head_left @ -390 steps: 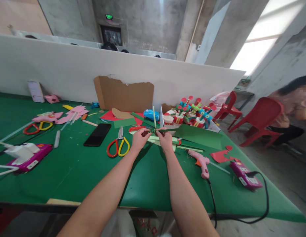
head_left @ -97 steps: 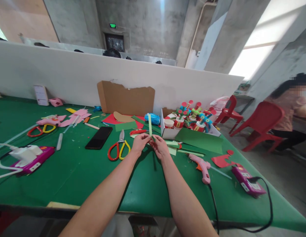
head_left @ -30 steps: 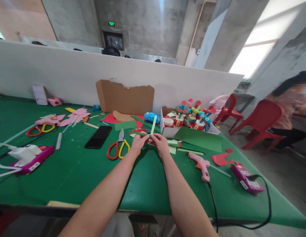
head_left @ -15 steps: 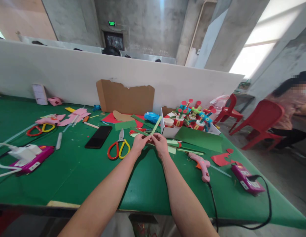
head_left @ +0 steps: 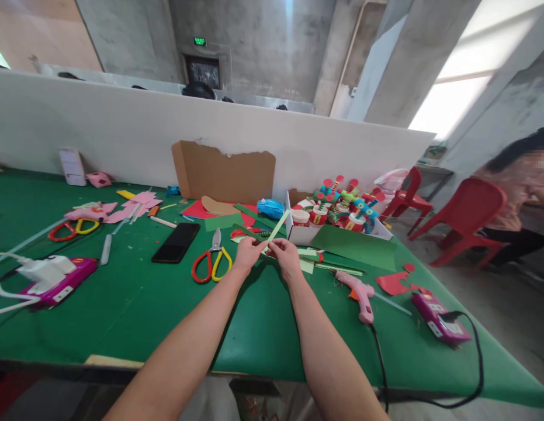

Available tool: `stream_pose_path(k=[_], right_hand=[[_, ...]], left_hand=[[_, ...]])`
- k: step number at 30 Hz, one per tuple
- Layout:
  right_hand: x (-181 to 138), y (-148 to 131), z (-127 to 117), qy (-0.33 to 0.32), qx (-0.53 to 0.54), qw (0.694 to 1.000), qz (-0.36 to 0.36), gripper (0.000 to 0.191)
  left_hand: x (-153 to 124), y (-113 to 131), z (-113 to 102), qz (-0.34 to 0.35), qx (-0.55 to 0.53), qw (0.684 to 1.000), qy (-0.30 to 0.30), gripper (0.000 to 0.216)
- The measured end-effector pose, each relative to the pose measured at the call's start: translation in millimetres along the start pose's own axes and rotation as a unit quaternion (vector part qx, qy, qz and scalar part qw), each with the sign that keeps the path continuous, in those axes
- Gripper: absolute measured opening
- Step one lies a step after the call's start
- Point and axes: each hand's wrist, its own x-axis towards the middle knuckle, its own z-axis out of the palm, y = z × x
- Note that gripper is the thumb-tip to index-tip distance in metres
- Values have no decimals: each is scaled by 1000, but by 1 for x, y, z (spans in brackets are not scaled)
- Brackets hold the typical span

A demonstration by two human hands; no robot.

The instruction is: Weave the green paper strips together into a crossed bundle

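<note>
Both my hands meet above the middle of the green table (head_left: 135, 304). My left hand (head_left: 248, 252) and my right hand (head_left: 286, 255) pinch crossed paper strips between their fingertips. A light green strip (head_left: 279, 224) sticks up and to the right from the pinch. A dark green strip (head_left: 245, 231) slants away to the upper left. Red and yellow scissors (head_left: 212, 261) lie just left of my left hand. A pink glue gun (head_left: 358, 290) lies to the right of my right hand.
A white box (head_left: 300, 235) of paper-cup figures stands behind my hands, with a green sheet (head_left: 357, 245) against it. A black phone (head_left: 175, 242), a cardboard piece (head_left: 223, 173), paper scraps and power strips (head_left: 438, 318) lie about. A person sits on a red chair (head_left: 467, 219) at right.
The light green strip has tipped from near upright to leaning right, and the dark green strip now shows slanting left. My hands have stayed in the same place.
</note>
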Motion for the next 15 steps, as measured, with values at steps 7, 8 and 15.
stream_pose_path(k=[7,8,15], right_hand=[[-1,0,0,-15,9,1000,5,28],[-1,0,-1,-21,11,1000,8,28],[0,0,0,-10,12,1000,4,30]], left_hand=[[2,-4,0,2,-6,1000,-2,34],[2,-5,0,2,-8,1000,-1,35],[-1,-2,2,-15,-60,998,-15,38]])
